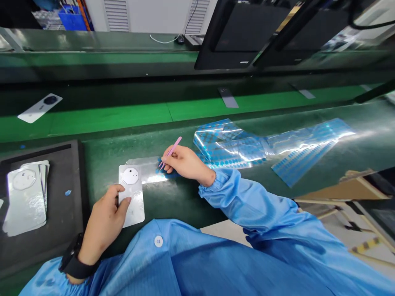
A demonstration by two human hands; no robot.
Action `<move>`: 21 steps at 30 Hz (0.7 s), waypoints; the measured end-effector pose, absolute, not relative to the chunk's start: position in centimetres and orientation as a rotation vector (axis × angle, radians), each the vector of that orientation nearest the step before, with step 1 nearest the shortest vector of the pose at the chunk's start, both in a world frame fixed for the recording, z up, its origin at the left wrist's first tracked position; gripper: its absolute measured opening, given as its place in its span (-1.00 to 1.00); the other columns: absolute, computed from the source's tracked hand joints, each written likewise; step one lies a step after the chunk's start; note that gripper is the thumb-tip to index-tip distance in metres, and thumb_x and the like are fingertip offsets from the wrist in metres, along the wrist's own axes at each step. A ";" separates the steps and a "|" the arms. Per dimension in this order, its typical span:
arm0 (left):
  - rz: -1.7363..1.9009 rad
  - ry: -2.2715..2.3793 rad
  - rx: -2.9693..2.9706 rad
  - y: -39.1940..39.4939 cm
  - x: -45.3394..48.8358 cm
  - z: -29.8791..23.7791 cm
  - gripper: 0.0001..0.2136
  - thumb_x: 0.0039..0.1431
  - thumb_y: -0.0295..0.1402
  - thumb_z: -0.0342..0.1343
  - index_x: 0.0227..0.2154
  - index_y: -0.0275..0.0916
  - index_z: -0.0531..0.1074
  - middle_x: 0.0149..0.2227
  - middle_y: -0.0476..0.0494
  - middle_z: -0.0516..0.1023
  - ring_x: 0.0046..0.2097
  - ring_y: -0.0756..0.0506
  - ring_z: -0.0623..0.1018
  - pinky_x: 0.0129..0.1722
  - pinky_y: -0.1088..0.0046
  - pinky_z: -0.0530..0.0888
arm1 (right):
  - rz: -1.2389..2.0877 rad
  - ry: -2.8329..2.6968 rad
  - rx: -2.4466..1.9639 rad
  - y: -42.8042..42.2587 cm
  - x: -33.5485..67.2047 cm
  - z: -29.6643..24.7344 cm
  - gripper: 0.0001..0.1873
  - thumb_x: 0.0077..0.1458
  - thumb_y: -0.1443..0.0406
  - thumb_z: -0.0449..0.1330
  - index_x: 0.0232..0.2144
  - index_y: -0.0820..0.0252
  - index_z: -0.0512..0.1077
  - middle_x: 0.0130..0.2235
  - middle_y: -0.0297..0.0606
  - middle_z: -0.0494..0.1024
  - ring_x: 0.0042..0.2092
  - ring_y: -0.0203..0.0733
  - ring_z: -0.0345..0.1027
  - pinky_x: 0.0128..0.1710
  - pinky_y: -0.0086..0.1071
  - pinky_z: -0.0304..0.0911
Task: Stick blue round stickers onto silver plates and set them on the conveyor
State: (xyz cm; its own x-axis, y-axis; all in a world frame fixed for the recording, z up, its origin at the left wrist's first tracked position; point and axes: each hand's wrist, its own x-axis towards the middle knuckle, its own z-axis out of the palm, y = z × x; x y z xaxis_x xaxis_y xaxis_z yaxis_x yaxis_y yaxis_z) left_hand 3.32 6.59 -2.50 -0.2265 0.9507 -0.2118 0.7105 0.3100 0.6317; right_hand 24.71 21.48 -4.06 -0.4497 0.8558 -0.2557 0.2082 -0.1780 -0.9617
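Panel [135,207] with a round window sits clasped in our left hand [105,218], while our right hand [185,162] pinches pink tweezers [170,152] against a clear strip [145,170]. Similar panels [26,197] stack in the black foam tray [63,218] at left; blue-dotted film sheets [234,148] remain spread across the green worktop [185,201], with open room between.

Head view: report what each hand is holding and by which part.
The left hand grips a pale rectangular panel by its left long edge; the right hand pinches pink tweezers by their shank.
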 end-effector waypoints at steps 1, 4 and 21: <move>0.525 2.011 1.519 6.5 3.3 -2.5 -0.75 0.06 -0.10 -0.03 -0.28 -0.11 0.33 -0.65 0.12 0.30 -0.63 -0.08 0.37 -0.57 0.42 0.31 | 1.691 -1.594 -1.256 21.5 24.3 -3.9 -0.89 0.08 0.38 0.24 -0.44 0.23 0.35 -0.57 -0.34 0.51 -0.57 -0.35 0.40 -0.57 -0.54 0.37; 0.472 1.994 1.718 6.1 3.3 -2.6 -0.75 0.12 -0.16 -0.06 -0.24 -0.13 0.38 -0.54 -0.01 0.45 -0.54 -0.12 0.46 -0.47 0.35 0.41 | 1.682 -1.603 -1.374 21.6 23.7 -4.2 -0.88 0.10 0.43 0.20 -0.46 0.24 0.35 -0.60 -0.34 0.50 -0.59 -0.36 0.40 -0.59 -0.56 0.36; 0.396 1.880 2.261 8.1 1.9 -3.9 -0.68 0.14 -0.27 0.10 -0.05 -0.22 0.43 0.09 -0.27 0.47 0.25 -0.35 0.27 0.16 -0.02 0.34 | 1.813 -1.463 -1.385 22.3 24.0 -4.9 -0.80 0.11 0.36 0.26 -0.54 0.28 0.38 -0.63 -0.32 0.48 -0.60 -0.37 0.37 -0.59 -0.55 0.35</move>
State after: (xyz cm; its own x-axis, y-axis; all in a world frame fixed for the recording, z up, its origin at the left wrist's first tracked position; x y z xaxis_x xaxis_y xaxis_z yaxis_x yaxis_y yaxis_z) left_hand 1.92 8.07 -3.93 0.1677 0.9815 0.0923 0.9352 -0.1880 0.2999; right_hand 24.02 22.28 -4.88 -0.4103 0.8058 -0.4270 0.2471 -0.3525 -0.9026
